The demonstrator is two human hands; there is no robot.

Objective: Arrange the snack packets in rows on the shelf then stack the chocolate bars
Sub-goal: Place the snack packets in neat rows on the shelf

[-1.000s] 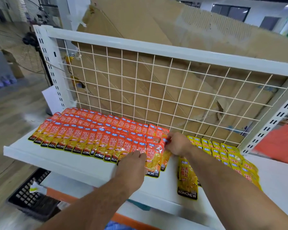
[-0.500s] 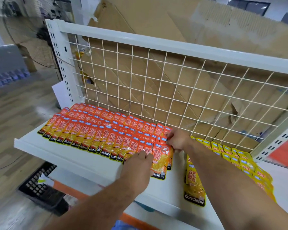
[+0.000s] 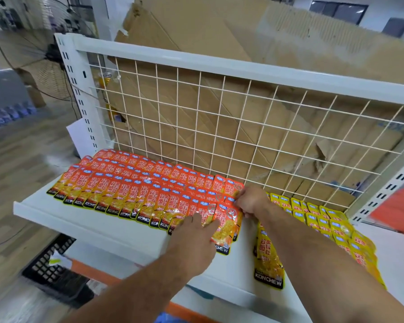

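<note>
The end orange packet [image 3: 228, 226] lies flat at the right end of the front row on the shelf [image 3: 98, 220], long axis front to back, black KONCHEW end toward us. Our left hand [image 3: 194, 238] is nearer, fingers [image 3: 208, 223] nearly straight and pressing its left side. Our right hand [image 3: 252, 202] curls at its far top corner, seemingly pinching it.

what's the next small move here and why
Probably slide the end orange packet back toward the wire grid: its bottom edge juts past the front row. The left hand presses it; the right hand pinches its top.
</note>
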